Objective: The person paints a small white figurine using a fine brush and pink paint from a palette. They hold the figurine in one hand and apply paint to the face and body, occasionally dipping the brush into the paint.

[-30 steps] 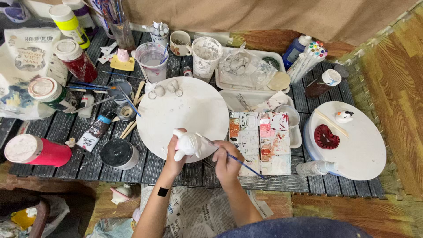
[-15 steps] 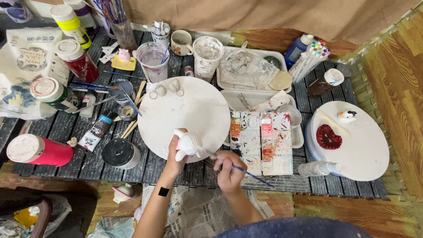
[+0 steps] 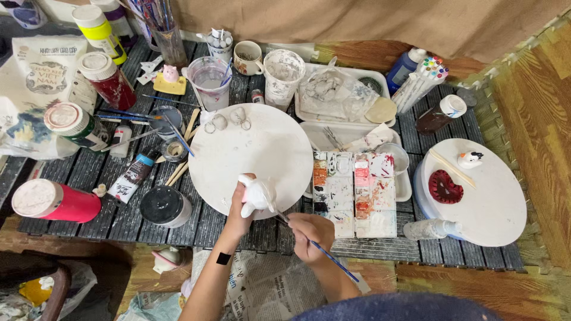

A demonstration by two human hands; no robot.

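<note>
My left hand (image 3: 241, 215) grips a small white clay figurine (image 3: 257, 194) over the near edge of a round white board (image 3: 256, 151). My right hand (image 3: 310, 235) pinches a thin blue-handled paintbrush (image 3: 333, 260), its tip touching the figurine's lower right side. Just right of the hands lies a paint-stained palette (image 3: 355, 193) with white, pink and orange patches.
Paint bottles (image 3: 56, 201), jars and a black-lidded pot (image 3: 164, 205) crowd the left of the dark slatted table (image 3: 452, 252). Water cups (image 3: 209, 80) and trays stand at the back. A second round board (image 3: 485, 196) at right carries a red heart piece (image 3: 445, 188) and a small figure.
My right hand has slid slightly down and right with the brush. The figurine stays held in my left hand at the board's near edge.
</note>
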